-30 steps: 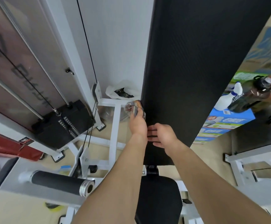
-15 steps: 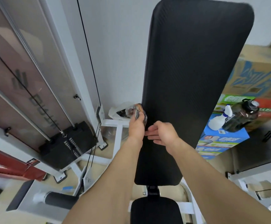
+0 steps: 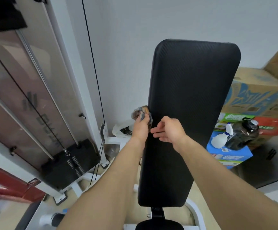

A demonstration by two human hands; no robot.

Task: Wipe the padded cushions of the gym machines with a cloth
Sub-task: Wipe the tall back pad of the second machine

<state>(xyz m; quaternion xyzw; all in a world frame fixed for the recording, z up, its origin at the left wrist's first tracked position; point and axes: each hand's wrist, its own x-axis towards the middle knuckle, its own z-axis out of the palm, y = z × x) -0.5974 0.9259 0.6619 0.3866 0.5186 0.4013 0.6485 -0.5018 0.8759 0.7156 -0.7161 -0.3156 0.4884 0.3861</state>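
A long black padded back cushion (image 3: 188, 103) stands upright and tilted in the middle of the view. My left hand (image 3: 140, 128) is shut on a crumpled grey-brown cloth (image 3: 141, 112), which presses against the cushion's left edge at about mid-height. My right hand (image 3: 169, 131) hovers in front of the cushion just right of the left hand, fingers apart and pointing left, holding nothing. A black seat pad (image 3: 159, 225) shows at the bottom edge below the cushion.
A cable weight stack (image 3: 71, 161) with white frame and black cable (image 3: 93, 60) stands on the left. A white spray bottle (image 3: 222, 140) and dark jug (image 3: 244, 136) sit on boxes (image 3: 257, 95) at right. A white plastic bag (image 3: 123, 128) lies behind the cushion.
The view has tilted up, so the whole back cushion now shows. My left hand with the cloth has slid up the cushion's left edge. My right hand has lifted off with fingers spread.
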